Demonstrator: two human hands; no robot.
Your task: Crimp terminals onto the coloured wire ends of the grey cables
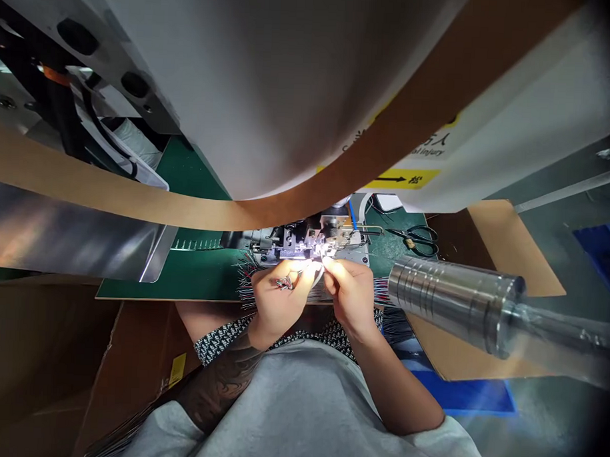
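Note:
At the lit working point of a small metal machine point(289, 244), both hands meet close together. My left hand point(281, 298) is closed, with a small bundle of thin wires point(284, 283) between its fingers and its thumb and fingertip pinched near the light. Just to its right, my right hand point(351, 293) pinches the end of a thin pale cable point(319, 276) that curves between the hands. Bunches of thin dark and red wires point(246, 283) lie on the table edge beneath and beside the hands. Bright glare hides the fingertips' exact contact.
Black-handled scissors point(422, 240) lie on the green tabletop point(198, 278). A shiny metal cylinder point(452, 303) juts in from the right. Brown paper tape point(195, 211) and a white machine housing point(290, 88) hang overhead. Cardboard boxes point(509, 249) and a blue bin point(464, 394) stand right.

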